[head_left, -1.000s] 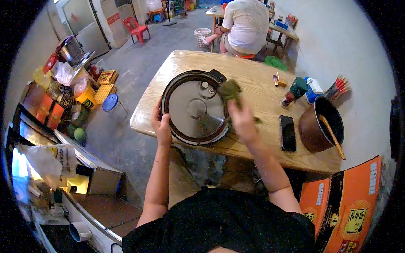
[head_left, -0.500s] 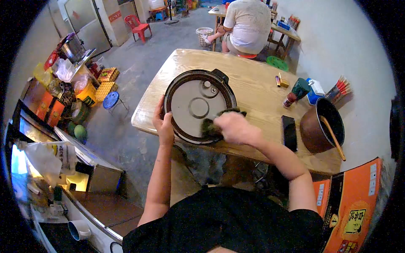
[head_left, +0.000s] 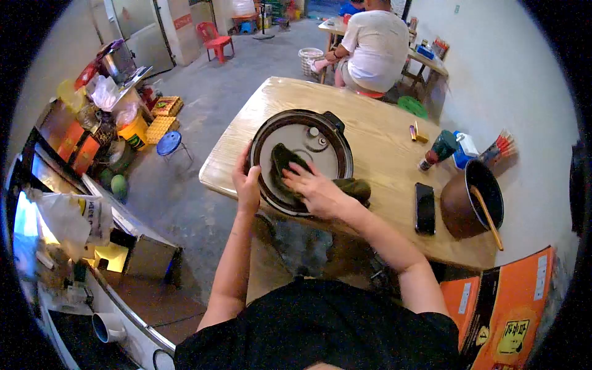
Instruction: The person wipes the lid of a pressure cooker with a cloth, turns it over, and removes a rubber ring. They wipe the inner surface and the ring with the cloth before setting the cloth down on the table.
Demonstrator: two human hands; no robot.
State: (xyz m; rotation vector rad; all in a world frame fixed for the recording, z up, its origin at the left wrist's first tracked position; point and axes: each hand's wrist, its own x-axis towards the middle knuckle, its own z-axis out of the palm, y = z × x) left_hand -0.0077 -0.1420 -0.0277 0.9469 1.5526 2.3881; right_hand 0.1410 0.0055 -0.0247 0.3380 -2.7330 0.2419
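A round lid (head_left: 269, 134) with a dark rim and a pale grey inner face lies on the wooden table (head_left: 382, 142). My left hand (head_left: 248, 185) grips its left edge, the thumb on the near side of the rim. With fingers spread, my right hand (head_left: 317, 191) presses a dark green cloth (head_left: 281, 161) flat against the lid's face. Part of the cloth trails past the lid's right edge onto the table. The fingers partly cover the ring in the lid's middle.
To the right are a black phone (head_left: 425, 208), a brown pot (head_left: 459, 206) with a wooden stick (head_left: 487, 219), a green bottle (head_left: 445, 145), a tissue pack (head_left: 465, 145) and a small box (head_left: 421, 131). A seated person (head_left: 376, 49) is beyond the table.
My right hand has moved left and opened from a closed grip onto the cloth, which now spreads over the lid's middle. The whole view has shifted slightly.
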